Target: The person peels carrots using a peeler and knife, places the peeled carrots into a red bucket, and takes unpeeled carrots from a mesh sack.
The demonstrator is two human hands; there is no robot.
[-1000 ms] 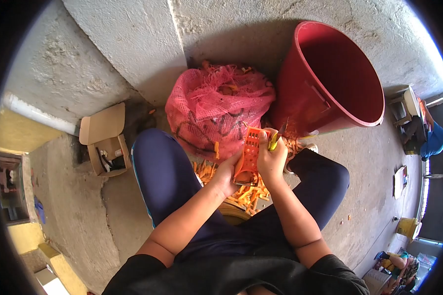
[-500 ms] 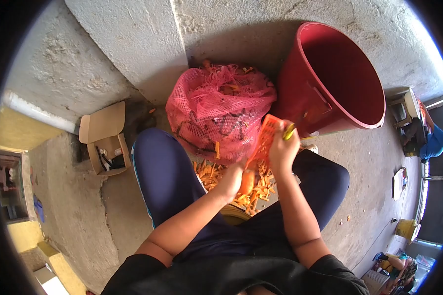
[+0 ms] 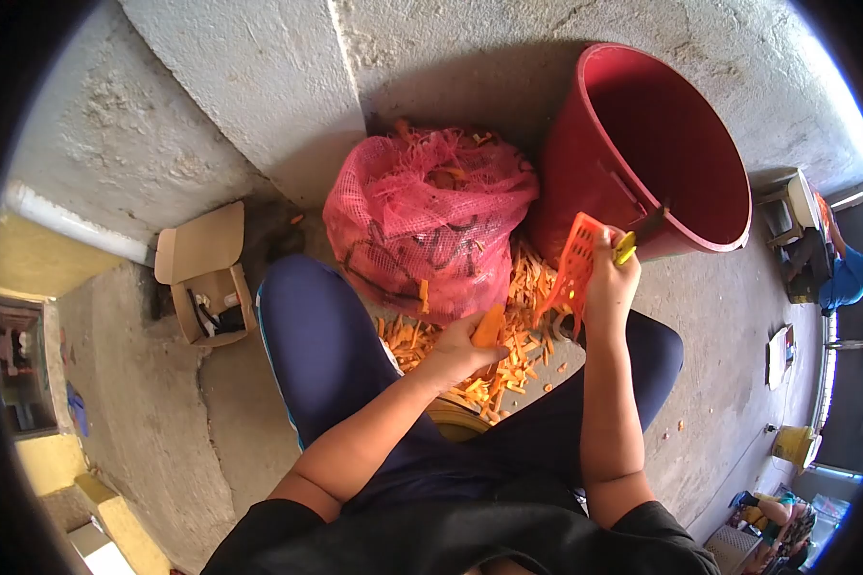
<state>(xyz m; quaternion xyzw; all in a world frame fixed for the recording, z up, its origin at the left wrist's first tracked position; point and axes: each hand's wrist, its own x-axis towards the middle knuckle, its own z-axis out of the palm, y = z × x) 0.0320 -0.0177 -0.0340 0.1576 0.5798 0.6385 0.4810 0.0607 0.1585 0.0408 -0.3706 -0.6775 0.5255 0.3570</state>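
Carrot piece [image 3: 489,327] sits gripped in the left hand [image 3: 458,353], just below mid-frame; right of centre, the right hand [image 3: 612,280] clutches orange grater [image 3: 579,251] and yellow-handled knife [image 3: 625,249] together, so I fear the blade slipping.

Daylight is strongest at the right edge, where the wall [image 3: 451,57] flares white with a bluish fringe; behind the pink mesh sack [image 3: 422,220] it falls into grey shadow, and the inside of the red bin [image 3: 585,182] goes dark. The hands [image 3: 612,278] are clearly lit and fairly sharp, while the fisheye lens curves the edges, softens distant things at right and blackens the corners
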